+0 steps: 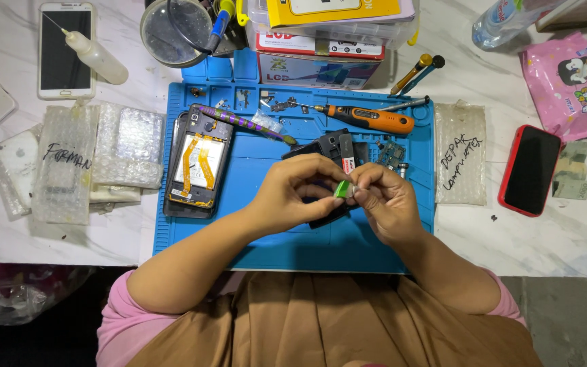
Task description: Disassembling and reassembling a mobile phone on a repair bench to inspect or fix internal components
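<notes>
My left hand [292,192] and my right hand [387,200] meet over the middle of a blue work mat [253,238]. Both pinch a small green piece [342,189] between their fingertips; a bit of white shows beside it at the right fingers. Under the hands lies a black phone part [327,144], mostly hidden. An opened phone [197,162] with orange flex cables lies on the mat to the left, apart from my hands.
An orange-and-black electric screwdriver [371,119] and a purple patterned tool [242,123] lie at the mat's back. Bubble-wrap packets [69,163] sit left, another [459,162] right. A red-cased phone [530,170], white phone [66,49], small glue bottle [98,57] and stacked boxes [321,47] surround the mat.
</notes>
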